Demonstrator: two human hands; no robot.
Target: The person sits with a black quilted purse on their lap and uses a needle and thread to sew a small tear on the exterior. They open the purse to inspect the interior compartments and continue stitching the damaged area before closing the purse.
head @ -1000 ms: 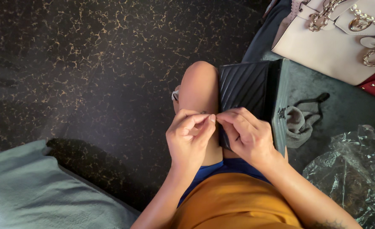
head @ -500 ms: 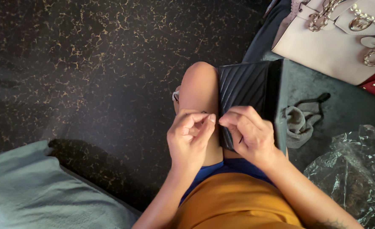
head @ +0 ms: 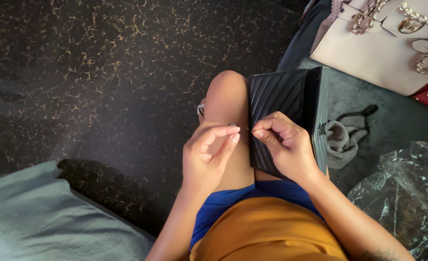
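Note:
A black quilted handbag leans against my raised bare knee. My right hand lies on the bag's near edge, thumb and forefinger pinched on something very thin, like a needle or thread end, too small to tell which. My left hand hovers just left of it over my thigh, fingers bent and apart from the thumb, with nothing visible in them. The fingertips of the two hands are a small gap apart.
A dark marbled floor fills the left. A grey-green cushion lies at bottom left. On a dark cloth to the right are a pale chain-strap bag, a grey fabric bundle and crumpled clear plastic.
My two hands were pinched together at the bag's edge. Now the left hand has loosened and drawn slightly away, leaving a gap between the fingertips.

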